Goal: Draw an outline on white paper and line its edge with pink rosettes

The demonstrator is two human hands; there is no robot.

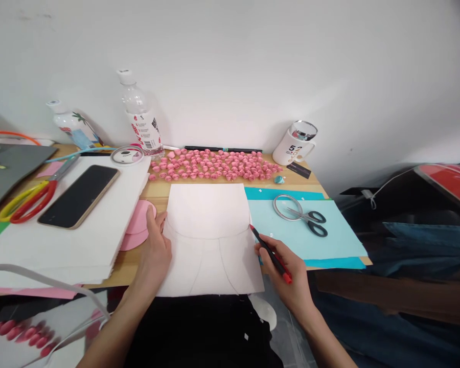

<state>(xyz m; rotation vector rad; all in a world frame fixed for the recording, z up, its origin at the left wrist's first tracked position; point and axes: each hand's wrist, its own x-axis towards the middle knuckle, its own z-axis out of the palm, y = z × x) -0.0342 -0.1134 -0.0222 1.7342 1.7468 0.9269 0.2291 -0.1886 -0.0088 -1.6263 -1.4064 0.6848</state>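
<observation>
A white sheet (209,209) lies in front of me, its lower edge over the table's front edge. Faint pencil-like lines cross it: one wide curve and two lines running down from it. My left hand (159,245) grips the sheet's left edge, thumb raised at the border and some fingers out of sight. In my right hand (285,268) is a black pen with red ends (269,251), pinched between thumb and fingers. The pen's red tip meets the sheet's right edge, near the end of the wide curve.
Pink paper rolls (218,166) cover the table's back. Black-handled scissors (314,222) and a tape ring (287,207) lie on light blue paper (341,237) at right. Leftward, a phone (80,197) and red-yellow scissors (32,201) rest on stacked white paper (88,255). A bottle (141,117) and mug (293,145) stand behind.
</observation>
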